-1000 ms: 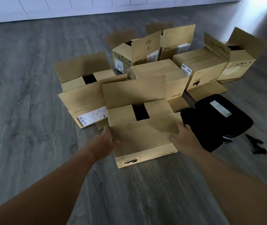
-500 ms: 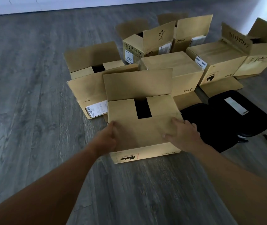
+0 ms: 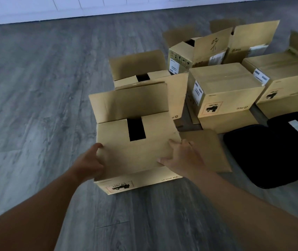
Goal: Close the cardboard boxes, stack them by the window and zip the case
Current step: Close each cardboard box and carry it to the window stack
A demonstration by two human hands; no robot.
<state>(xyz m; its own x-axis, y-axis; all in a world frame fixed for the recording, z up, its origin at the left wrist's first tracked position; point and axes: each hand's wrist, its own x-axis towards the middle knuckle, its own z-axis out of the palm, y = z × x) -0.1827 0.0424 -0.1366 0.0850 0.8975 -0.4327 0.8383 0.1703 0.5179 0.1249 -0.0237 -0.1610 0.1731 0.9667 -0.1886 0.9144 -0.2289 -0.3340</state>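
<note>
Visibly, "PICO" and "UN3481" on held box (image 3: 137, 156)

Grey wood-grain plank floor (image 3: 41, 98) fills the room, its boards running in long seams. A white panelled wall (image 3: 57, 8) lines the far edge. Light is dim and cool.
</note>
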